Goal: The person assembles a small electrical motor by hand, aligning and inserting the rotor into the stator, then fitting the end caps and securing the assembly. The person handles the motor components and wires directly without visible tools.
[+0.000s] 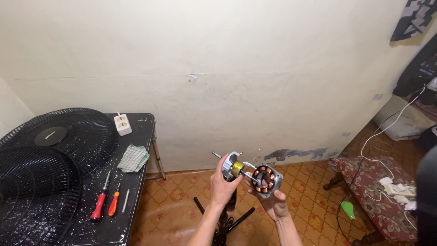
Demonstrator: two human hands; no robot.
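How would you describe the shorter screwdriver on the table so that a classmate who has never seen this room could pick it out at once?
Start at the black table on the left, where two black fan grilles lie. Near its front edge, three slim tools lie side by side. The shorter screwdriver is the middle one, with an orange and red handle, between the longer red-handled screwdriver and a thin plain metal tool.

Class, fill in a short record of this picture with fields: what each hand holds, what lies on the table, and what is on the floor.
Left hand: holds the motor housing with shaft.
Right hand: holds the stator with copper windings.
Table: two black fan grilles, two screwdrivers, checked cloth, white socket block.
Floor: patterned tiles, black fan stand.
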